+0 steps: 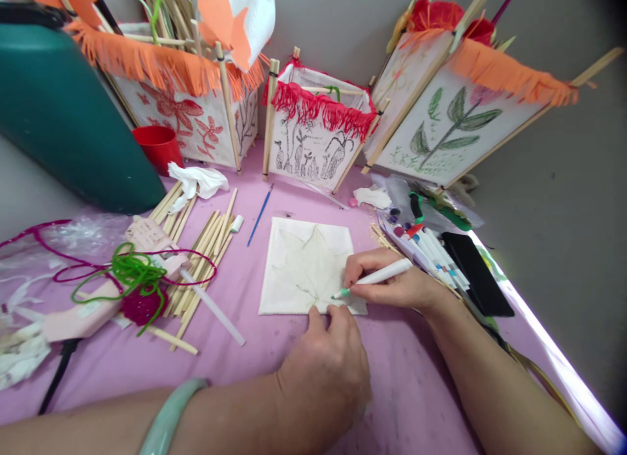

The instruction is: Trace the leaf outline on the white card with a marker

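Observation:
A square white sheet (279, 272) lies flat on the table before me, with a faint, pointed leaf shape (313, 259) showing on it; whether the leaf is under the surface or drawn, I cannot tell. Between the fingers of my right hand (386, 285) is a white marker pen (385, 272), its green tip down at the sheet's lower right part. My left hand (333, 357) rests its bent fingertips on the sheet's lower edge, just below the pen tip. Two of those fingers show apart, and the others are partly hidden.
Wooden sticks (210, 266), a blue paintbrush (259, 215), a glue gun (93, 305) and green cord (137, 272) lie on the left. To the right are several markers (443, 259) and a black phone-like slab (477, 272). Decorated lanterns (313, 141) and a green container (73, 115) stand behind.

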The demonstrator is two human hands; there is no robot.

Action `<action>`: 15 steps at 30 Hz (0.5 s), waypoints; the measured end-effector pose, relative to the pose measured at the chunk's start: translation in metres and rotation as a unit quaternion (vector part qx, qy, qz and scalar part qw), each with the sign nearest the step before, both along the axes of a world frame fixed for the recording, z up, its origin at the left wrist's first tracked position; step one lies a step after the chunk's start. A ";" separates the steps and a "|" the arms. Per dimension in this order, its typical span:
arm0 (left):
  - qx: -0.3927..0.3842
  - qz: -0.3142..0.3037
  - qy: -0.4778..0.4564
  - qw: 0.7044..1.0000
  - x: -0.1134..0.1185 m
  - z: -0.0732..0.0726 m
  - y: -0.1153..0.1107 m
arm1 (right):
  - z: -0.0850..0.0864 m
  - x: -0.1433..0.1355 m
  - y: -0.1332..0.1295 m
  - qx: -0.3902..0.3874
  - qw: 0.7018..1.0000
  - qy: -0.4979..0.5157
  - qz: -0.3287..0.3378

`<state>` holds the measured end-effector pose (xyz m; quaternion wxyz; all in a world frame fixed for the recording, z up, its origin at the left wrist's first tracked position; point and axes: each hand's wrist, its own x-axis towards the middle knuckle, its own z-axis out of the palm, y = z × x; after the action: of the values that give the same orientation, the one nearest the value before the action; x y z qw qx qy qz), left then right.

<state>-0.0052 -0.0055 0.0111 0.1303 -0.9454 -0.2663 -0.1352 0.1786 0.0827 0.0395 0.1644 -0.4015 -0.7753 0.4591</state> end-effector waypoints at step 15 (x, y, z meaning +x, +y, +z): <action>0.006 0.003 -0.001 1.000 -0.001 -0.002 -0.001 | -0.001 -0.008 -0.005 0.075 0.995 0.020 -0.062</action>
<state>-0.0058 -0.0066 0.0092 0.1356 -0.9439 -0.2681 -0.1371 0.1711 0.0776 0.0381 0.2376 -0.4261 -0.7776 0.3966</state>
